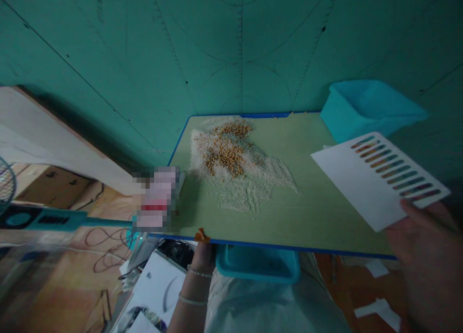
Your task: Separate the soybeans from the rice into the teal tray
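Observation:
My right hand (427, 236), at the right, is closed on a white flat plate (347, 178) with a row of long slots along one edge, held tilted above the table. My left hand (205, 256) is below the table's front edge, against the left side of a blue plastic bin (258, 272) at my lap; its fingers are hidden. On the table lies a spread heap of small pale grains (249, 195), which look like rice. Round tan beans (227, 157), like soybeans, are gathered on top of it. The heap sits left of the slotted plate, apart from it.
A second blue bin (372, 108) stands at the table's back right corner, against a green wall (238, 43). The table (311, 222) has a blue edge with brown tape (201, 235) at the front. A blurred pink-white thing (157, 198) and a teal fan (43, 218) are left.

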### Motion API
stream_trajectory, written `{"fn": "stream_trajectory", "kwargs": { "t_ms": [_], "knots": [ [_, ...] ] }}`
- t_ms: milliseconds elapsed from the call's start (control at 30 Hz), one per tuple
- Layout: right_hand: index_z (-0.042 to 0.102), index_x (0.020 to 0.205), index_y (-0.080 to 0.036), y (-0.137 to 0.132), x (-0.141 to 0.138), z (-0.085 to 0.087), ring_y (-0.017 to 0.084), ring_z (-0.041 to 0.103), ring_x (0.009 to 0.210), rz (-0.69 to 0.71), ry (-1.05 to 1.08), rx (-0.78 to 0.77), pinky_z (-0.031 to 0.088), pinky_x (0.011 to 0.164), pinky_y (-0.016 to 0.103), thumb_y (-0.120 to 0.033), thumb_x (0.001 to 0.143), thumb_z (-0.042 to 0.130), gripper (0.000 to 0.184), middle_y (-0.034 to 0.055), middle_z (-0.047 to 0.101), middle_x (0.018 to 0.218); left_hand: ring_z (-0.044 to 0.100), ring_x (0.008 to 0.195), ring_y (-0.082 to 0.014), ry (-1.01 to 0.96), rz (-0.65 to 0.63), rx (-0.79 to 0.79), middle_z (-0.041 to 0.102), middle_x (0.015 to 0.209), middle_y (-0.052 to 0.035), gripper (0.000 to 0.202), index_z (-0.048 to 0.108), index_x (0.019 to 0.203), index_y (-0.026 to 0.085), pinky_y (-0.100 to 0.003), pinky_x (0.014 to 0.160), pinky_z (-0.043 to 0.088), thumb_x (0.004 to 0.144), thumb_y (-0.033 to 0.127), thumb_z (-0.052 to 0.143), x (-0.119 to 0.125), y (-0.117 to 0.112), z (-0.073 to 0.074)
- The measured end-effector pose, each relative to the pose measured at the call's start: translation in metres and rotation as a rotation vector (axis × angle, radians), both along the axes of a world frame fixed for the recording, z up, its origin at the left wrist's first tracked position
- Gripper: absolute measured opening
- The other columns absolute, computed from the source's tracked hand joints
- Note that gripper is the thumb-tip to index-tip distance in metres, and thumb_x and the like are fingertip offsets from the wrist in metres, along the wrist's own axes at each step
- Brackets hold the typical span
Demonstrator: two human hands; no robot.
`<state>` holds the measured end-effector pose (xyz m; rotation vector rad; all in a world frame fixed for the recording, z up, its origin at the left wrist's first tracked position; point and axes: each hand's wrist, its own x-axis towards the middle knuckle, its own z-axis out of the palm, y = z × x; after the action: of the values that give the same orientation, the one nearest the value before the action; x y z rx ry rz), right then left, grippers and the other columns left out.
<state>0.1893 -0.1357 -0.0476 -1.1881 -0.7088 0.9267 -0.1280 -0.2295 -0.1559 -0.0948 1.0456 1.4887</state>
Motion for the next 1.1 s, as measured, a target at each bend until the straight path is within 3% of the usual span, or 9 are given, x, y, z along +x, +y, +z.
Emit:
{"fn": "stream_trajectory", "kwargs": {
  "t_ms": [167,300,467,600,833,1100],
  "knots": [
    [0.066,0.101,-0.028,0.001,-0.009,-0.006,0.025,0.047,0.120,0.070,0.014,-0.007,0.030,0.103,0.046,-0.014,0.060,0.066,0.044,0.0024,0.060,0.121,0.044,0.123,-0.0288,-0.001,0.005,0.014,0.077,0.076,0.0003,0.030,0.071,0.073,0.025,-0.041,0.107,0.028,0.046,0.021,0.081,0.002,0.002,0.007],
    [0.063,0.104,-0.027,0.012,-0.020,-0.001,0.025,0.052,0.114,0.214,-0.001,0.040,0.043,0.091,0.044,-0.016,0.061,0.068,0.045,0.0037,0.060,0.121,0.047,0.120,-0.0305,-0.019,0.008,0.011,0.077,0.077,-0.0015,0.024,0.071,0.070,0.024,-0.043,0.105,0.030,0.048,0.017,0.080,0.001,0.003,0.010],
    [0.062,0.097,-0.024,0.041,-0.039,0.007,0.020,0.063,0.089,0.371,-0.195,0.064,0.047,0.079,0.036,-0.024,0.065,0.068,0.033,0.0025,0.069,0.099,0.045,0.121,-0.0305,-0.050,-0.004,-0.005,0.076,0.088,-0.0029,0.023,0.071,0.070,0.022,-0.042,0.105,0.031,0.049,0.021,0.080,0.000,-0.001,0.007],
    [0.062,0.084,-0.021,0.074,-0.059,0.007,0.017,0.063,0.081,0.471,-0.270,0.093,0.046,0.080,0.034,-0.018,0.067,0.065,0.017,-0.0004,0.069,0.081,0.044,0.123,-0.0309,-0.068,-0.005,0.000,0.075,0.094,-0.0045,0.027,0.072,0.074,0.021,-0.042,0.105,0.032,0.049,0.026,0.081,-0.002,-0.004,0.001],
    [0.053,0.080,-0.023,0.116,-0.093,-0.003,0.015,0.060,0.077,0.511,-0.286,0.155,0.045,0.082,0.035,-0.010,0.070,0.053,0.016,-0.0023,0.067,0.078,0.049,0.118,-0.0327,-0.102,-0.002,0.021,0.073,0.100,-0.0068,0.029,0.072,0.072,0.020,-0.044,0.103,0.034,0.046,0.028,0.082,-0.006,-0.008,0.006],
    [0.050,0.077,-0.024,0.128,-0.110,-0.020,0.016,0.059,0.072,0.550,-0.308,0.139,0.045,0.075,0.036,-0.015,0.070,0.054,0.013,-0.0036,0.061,0.071,0.054,0.113,-0.0301,-0.105,0.030,0.021,0.076,0.089,-0.0034,0.030,0.072,0.068,0.022,-0.042,0.104,0.034,0.042,0.032,0.083,-0.005,-0.007,0.010]
  ]
}}
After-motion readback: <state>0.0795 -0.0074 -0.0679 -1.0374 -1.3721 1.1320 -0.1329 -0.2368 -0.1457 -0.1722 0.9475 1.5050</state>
